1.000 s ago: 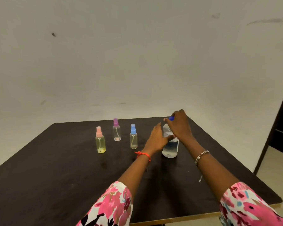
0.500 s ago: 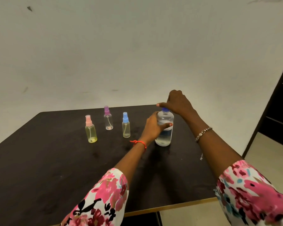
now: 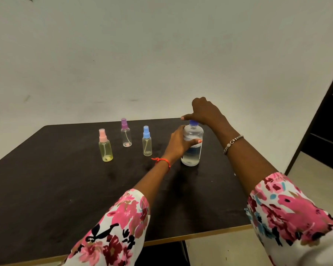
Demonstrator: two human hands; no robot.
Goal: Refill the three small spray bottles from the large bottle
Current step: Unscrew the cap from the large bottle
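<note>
A large clear bottle (image 3: pixel 194 135) with a blue cap (image 3: pixel 193 123) stands upright on the dark table (image 3: pixel 46 179). My left hand (image 3: pixel 179 142) is wrapped around its body. My right hand (image 3: pixel 204 112) rests on top of it, fingers over the blue cap. To the left stand three small spray bottles: one with a pink top (image 3: pixel 105 145) and yellowish liquid, one with a purple top (image 3: pixel 126 134) further back, and one with a blue top (image 3: pixel 147 141) nearest the large bottle.
The table's front edge (image 3: pixel 200 234) runs below my floral sleeves. A pale wall (image 3: pixel 161 54) stands behind the table. A dark door or cabinet (image 3: pixel 327 121) is at the far right, with light floor beside it.
The view has tilted so the table sits lower and closer. My right hand rose from the bottle's shoulder onto the cap, while my left hand closed round the bottle's body.
</note>
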